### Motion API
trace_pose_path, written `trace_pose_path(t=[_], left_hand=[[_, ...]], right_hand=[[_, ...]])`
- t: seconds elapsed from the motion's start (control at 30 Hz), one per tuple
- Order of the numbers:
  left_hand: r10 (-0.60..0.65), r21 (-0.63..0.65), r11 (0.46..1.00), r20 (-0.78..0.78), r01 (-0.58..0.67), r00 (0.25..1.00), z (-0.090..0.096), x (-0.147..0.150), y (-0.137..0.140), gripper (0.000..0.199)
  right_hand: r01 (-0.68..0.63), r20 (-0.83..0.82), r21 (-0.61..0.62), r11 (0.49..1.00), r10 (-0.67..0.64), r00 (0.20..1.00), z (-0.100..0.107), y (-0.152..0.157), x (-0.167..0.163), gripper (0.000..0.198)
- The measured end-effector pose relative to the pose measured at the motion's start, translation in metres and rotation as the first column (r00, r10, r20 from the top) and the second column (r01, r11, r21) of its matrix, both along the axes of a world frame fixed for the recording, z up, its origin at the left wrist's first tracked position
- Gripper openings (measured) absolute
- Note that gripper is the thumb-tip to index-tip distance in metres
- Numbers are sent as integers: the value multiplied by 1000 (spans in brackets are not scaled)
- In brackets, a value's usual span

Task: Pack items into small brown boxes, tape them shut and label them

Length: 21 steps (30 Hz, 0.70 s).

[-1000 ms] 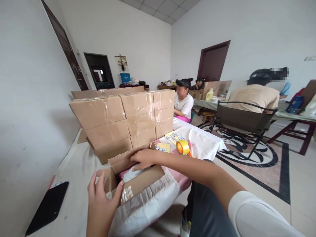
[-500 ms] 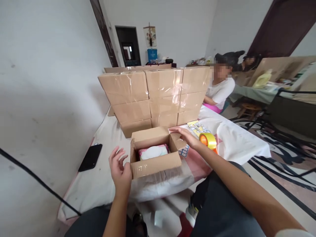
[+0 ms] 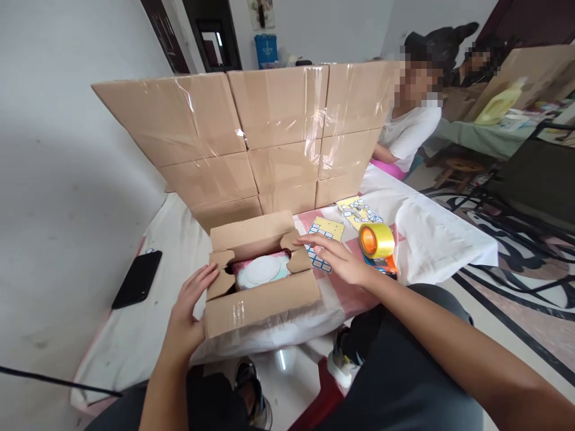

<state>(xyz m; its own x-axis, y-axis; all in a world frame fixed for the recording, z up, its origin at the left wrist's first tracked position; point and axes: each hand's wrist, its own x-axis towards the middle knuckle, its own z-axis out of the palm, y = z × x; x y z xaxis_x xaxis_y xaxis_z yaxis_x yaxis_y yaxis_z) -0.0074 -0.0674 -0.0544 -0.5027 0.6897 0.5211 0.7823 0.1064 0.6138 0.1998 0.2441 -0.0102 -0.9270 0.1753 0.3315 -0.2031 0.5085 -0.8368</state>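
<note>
In front of me an open cardboard box (image 3: 263, 305) stands on the cloth-covered table. Inside it lies a pink and white pack of wipes (image 3: 263, 272) with a pale oval lid. The box's two short end flaps are folded inward; the long near and far flaps stand outward. My left hand (image 3: 186, 311) rests at the left end, fingers extended against the left flap. At the other end my right hand (image 3: 335, 257) lies with fingers stretched out, fingertips at the right flap. A tape dispenser with yellow tape (image 3: 377, 242) sits to the right of my right hand.
A wall of taped cardboard boxes (image 3: 283, 126) rises behind the open box. A black phone (image 3: 138, 279) lies at left on the tablecloth (image 3: 175, 239). Yellow-and-blue sticker sheets (image 3: 359, 212) lie right of the box. A person in a white shirt (image 3: 406, 134) sits beyond.
The left end flap has been folded inward, and the right flap now lies lower over the opening. My view has tilted down and closer to the box.
</note>
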Motion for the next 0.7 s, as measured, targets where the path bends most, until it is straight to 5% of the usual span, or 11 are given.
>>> trace_pose_path(t=[0.23, 0.47, 0.7], left_hand=[[75, 38, 996, 31, -76, 997, -8, 9, 9, 51], [244, 236, 899, 428, -368, 870, -11, 36, 35, 58], [230, 233, 896, 482, -377, 845, -6, 42, 43, 57]], right_hand=[[-9, -12, 22, 1000, 9, 1000, 0, -2, 4, 39], [72, -58, -247, 966, -89, 994, -8, -3, -7, 52], [55, -48, -350, 935, -77, 996, -14, 4, -24, 63]])
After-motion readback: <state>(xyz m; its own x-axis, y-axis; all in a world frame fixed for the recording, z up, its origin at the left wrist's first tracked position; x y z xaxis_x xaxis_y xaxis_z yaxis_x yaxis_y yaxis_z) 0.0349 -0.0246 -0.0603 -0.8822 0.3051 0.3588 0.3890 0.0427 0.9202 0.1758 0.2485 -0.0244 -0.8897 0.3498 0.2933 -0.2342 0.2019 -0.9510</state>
